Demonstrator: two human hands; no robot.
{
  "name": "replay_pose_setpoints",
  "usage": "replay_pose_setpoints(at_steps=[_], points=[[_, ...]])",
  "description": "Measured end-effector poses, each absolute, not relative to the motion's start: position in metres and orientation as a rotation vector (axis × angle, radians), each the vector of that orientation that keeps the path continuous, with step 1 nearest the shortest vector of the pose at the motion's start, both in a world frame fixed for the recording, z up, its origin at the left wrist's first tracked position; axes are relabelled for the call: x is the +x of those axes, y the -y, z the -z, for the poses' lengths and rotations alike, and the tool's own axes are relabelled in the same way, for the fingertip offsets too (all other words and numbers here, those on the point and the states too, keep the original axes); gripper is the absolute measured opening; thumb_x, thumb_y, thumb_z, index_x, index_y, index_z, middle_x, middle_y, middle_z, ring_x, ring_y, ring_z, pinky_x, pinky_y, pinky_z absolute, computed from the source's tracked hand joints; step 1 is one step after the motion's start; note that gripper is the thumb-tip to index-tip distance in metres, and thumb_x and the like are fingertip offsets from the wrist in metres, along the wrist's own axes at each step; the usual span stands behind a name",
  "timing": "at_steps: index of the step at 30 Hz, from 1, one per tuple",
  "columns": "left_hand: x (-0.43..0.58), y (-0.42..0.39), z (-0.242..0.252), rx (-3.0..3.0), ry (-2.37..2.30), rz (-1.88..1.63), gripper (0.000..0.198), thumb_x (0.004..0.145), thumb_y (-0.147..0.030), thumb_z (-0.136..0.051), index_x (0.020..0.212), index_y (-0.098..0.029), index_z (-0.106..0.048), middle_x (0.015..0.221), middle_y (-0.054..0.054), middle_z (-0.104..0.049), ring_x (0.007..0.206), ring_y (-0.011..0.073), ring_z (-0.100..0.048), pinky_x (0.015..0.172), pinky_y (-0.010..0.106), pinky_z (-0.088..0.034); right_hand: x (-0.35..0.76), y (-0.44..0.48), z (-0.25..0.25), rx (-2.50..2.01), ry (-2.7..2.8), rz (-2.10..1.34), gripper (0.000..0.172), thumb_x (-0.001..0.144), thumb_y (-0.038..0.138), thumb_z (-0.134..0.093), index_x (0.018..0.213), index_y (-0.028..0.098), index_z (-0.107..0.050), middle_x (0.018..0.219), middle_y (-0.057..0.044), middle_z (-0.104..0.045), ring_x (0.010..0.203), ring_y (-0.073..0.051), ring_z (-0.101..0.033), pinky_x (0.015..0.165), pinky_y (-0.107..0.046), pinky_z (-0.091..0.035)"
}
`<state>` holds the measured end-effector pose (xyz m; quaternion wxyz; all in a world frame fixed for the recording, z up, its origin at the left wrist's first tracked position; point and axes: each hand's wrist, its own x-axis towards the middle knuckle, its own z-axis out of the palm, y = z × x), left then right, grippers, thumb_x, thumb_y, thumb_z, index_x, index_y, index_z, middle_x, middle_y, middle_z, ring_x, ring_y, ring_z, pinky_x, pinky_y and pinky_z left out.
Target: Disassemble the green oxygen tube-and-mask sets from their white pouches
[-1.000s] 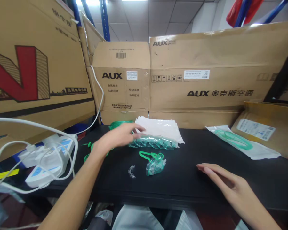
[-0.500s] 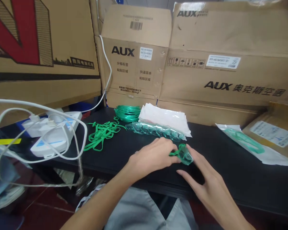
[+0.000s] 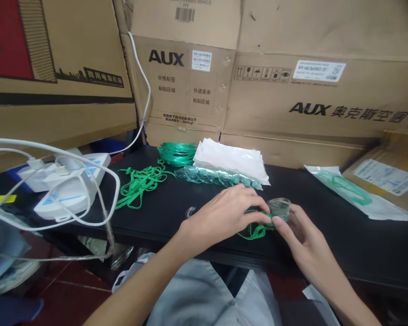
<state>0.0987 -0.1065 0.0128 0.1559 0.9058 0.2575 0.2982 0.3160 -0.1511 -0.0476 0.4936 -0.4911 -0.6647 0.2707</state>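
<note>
Above the front of the black table, my right hand (image 3: 304, 233) grips a clear green-tinted plastic breathing mask (image 3: 279, 208), thumb at its near left edge. Close beside it, my left hand (image 3: 229, 210) pinches a green elastic strap (image 3: 257, 232) against the mask's left side; a loop of the strap hangs below the fingers. The exact spot where strap and mask meet is partly covered by fingertips. Behind my left hand lies a row of similar clear masks (image 3: 217, 176), overlapping each other. Further left are a tangled pile of green straps (image 3: 141, 183) and a coil of green tubing (image 3: 177, 155).
White pouches (image 3: 229, 154) lie stacked behind the masks. Several thin pale strips (image 3: 190, 212) rest left of my wrist. White power strips (image 3: 68, 190) with looping cables occupy the left. A packed pouch (image 3: 347, 190) lies right. Cardboard boxes (image 3: 183, 104) wall the back.
Both hands have shifted slightly right with the mask. My right hand has closed from a loose, spread position onto the mask, which is now turned. The view has tilted down.
</note>
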Motion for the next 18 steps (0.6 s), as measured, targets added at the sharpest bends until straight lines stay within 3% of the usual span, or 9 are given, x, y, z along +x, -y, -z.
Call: replay_pose_setpoints(at_steps=[8, 18], points=[[0.119, 0.115, -0.002, 2.726, -0.715, -0.769, 0.019, 0.102, -0.033, -0.059, 0.102, -0.016, -0.069, 0.099, 0.003, -0.069, 0.096, 0.019, -0.059, 0.087, 0.031, -0.047, 0.311, 0.157, 0.042, -1.266, 1.615, -0.544, 0.025, 0.099, 0.05, -0.06, 0.114, 0.03, -0.062, 0.115, 0.001, -0.066, 0.104, -0.018, -0.064, 0.089, -0.023, -0.05], [0.094, 0.101, -0.01, 2.651, -0.867, -0.803, 0.019, 0.101, -0.037, -0.061, 0.094, -0.022, -0.069, 0.104, 0.0, -0.062, 0.102, 0.0176, -0.059, 0.091, 0.031, -0.045, 0.311, 0.154, 0.042, -1.307, 1.506, -0.464, 0.021, 0.098, 0.046, -0.06, 0.103, 0.027, -0.064, 0.094, 0.001, -0.069, 0.084, -0.016, -0.065, 0.076, -0.025, -0.049]])
